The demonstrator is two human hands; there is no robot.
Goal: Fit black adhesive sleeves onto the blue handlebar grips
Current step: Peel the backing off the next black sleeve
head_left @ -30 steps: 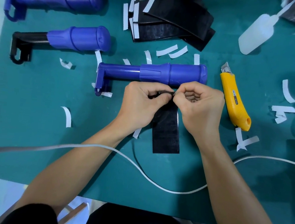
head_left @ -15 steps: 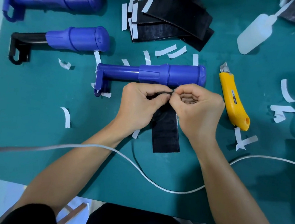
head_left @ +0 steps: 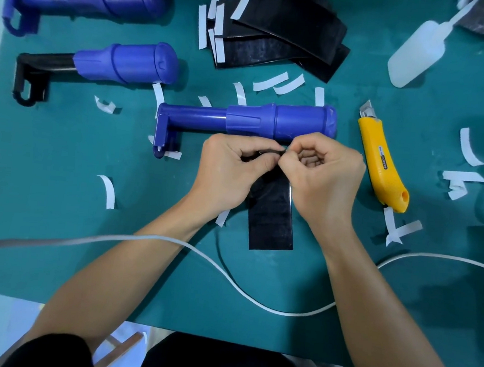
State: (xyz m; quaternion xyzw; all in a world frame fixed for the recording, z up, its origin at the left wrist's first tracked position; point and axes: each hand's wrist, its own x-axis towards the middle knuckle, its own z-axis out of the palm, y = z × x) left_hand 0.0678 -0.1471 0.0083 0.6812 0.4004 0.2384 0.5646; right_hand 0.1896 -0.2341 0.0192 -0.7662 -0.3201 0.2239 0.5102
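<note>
Both hands, left hand (head_left: 230, 171) and right hand (head_left: 322, 175), at frame centre, fingers pinching top edge of black sleeve (head_left: 271, 217), just below blue grip (head_left: 280, 121). Risk: adhesive folding onto itself if peel slips. Count: three grips, one knife (head_left: 381, 162), one bottle (head_left: 416, 52).

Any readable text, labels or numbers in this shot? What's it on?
Nothing is legible.
Yellow plastic utility knife: small white label with dark print, too small and blurred to read.
Blue plastic handlebar grips, black adhesive sleeve, translucent squeeze bottle: no markings visible.
</note>
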